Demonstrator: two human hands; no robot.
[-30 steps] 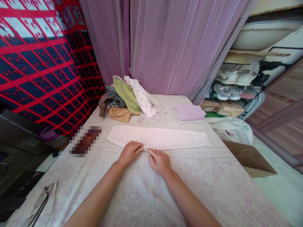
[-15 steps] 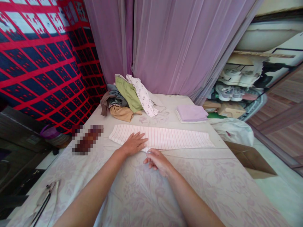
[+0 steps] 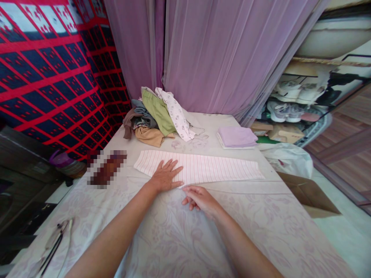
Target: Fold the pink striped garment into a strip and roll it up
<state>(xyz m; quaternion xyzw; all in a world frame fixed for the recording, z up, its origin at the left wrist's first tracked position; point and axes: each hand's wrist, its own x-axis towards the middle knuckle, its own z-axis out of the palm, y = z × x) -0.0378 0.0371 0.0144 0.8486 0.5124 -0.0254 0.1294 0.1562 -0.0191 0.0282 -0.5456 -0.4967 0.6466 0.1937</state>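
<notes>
Pale pink striped trousers [image 3: 214,169], folded lengthwise into a long strip, lie across the bed in front of me. My left hand [image 3: 166,177] rests flat on their left part, fingers spread. At the near edge, where a small point of cloth sticks out, my right hand [image 3: 199,199] is closed, with thumb and forefinger at that point and the other fingers curled under. The fingertips partly hide what they pinch.
A heap of loose clothes [image 3: 156,116] lies at the far left of the bed [image 3: 179,239]. Folded lilac cloth [image 3: 237,136] sits at the far right. Glasses [image 3: 53,241] and a cable lie near left. Beyond the right edge are a cardboard box [image 3: 308,195] and a shoe rack.
My left hand has spread its fingers wider, the thumb now apart near the trousers' edge. My right hand has shifted slightly right and down. The view has moved a little.
</notes>
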